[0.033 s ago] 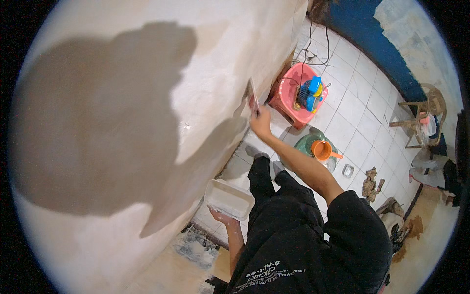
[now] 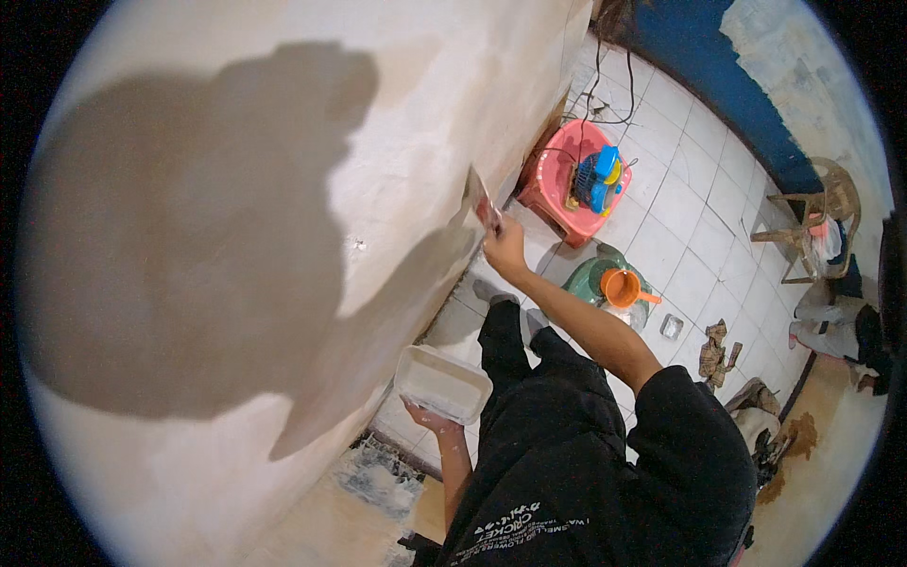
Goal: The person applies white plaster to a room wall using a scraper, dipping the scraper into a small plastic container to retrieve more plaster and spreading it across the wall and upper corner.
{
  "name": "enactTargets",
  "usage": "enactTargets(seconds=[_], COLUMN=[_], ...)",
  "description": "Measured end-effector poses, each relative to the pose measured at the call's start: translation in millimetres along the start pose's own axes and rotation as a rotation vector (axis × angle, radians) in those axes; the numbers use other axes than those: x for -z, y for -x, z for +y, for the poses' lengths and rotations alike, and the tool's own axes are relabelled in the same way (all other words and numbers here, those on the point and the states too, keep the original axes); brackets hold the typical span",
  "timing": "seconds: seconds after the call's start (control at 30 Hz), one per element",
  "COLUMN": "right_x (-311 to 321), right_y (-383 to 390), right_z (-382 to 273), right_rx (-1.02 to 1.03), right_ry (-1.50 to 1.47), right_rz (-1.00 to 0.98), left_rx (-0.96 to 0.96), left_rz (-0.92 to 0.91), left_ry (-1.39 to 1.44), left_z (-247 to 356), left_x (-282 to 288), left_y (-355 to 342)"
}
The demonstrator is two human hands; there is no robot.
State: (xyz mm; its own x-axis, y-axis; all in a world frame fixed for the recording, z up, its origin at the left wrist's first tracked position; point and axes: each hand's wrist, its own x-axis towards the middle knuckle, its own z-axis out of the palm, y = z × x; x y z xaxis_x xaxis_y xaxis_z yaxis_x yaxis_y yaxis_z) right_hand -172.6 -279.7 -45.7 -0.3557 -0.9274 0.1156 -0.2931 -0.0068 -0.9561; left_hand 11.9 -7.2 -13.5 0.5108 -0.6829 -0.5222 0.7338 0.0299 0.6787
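Observation:
My right hand [image 2: 505, 248] is closed on a flat putty scraper [image 2: 483, 201], held out against or very close to the pale, patchy wall [image 2: 406, 161]; whether the blade touches it I cannot tell. Low on the left, my left hand [image 2: 427, 417] grips a shallow white rectangular tray [image 2: 442, 380] from beneath its near end, with pale smears on the hand and tray. The tray is beside my black-clad legs, close to the wall. A large shadow covers much of the wall's left part.
A pink plastic stool [image 2: 557, 180] bears a blue-and-yellow object [image 2: 597, 180], with cables nearby. A green container [image 2: 586, 282] holds an orange dipper [image 2: 620, 287] on the tiled floor [image 2: 690, 227]. A plastic chair [image 2: 836, 194], crumpled cloth [image 2: 714, 354] and piled items [image 2: 841, 331] line the right.
My right hand and the scraper have shifted slightly downward, with the blade's tip lower and a little further left. My left hand and the tray look still.

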Motion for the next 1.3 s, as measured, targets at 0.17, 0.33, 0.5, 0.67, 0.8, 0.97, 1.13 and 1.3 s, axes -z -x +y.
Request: enactTargets(seconds=[0.17, 0.33, 0.5, 0.67, 0.8, 0.97, 1.13, 1.3], right_x=[44, 33, -27, 24, 76, 22, 8, 50], right_y=[-59, -101, 43, 24, -107, -84, 35, -43], right_z=[-13, -49, -52, -63, -113, -120, -101, -59], right_rx=[0.068, 0.121, 0.427, 0.147, -0.03, 0.315, 0.338, 0.126], right_ry=[-0.16, 0.119, 0.06, -0.063, 0.046, 0.063, -0.08, 0.071], right_rz=[0.24, 0.212, 0.139, -0.052, 0.117, 0.21, -0.051, 0.153], left_rx=[0.025, -0.006, -0.028, -0.061, -0.108, -0.07, -0.147, -0.081], left_rz=[0.068, -0.094, -0.105, -0.082, -0.036, -0.061, -0.104, -0.062], left_ry=[-0.046, -0.02, -0.017, -0.026, -0.031, 0.027, -0.072, 0.056], left_z=[10, 5, 2, -3, -7, -15, -17, -15], left_x=[-46, -31, -23, -5, 2, 2, -7, -1], left_y=[10, 3, 5, 9, 20, 26, 42, 45])
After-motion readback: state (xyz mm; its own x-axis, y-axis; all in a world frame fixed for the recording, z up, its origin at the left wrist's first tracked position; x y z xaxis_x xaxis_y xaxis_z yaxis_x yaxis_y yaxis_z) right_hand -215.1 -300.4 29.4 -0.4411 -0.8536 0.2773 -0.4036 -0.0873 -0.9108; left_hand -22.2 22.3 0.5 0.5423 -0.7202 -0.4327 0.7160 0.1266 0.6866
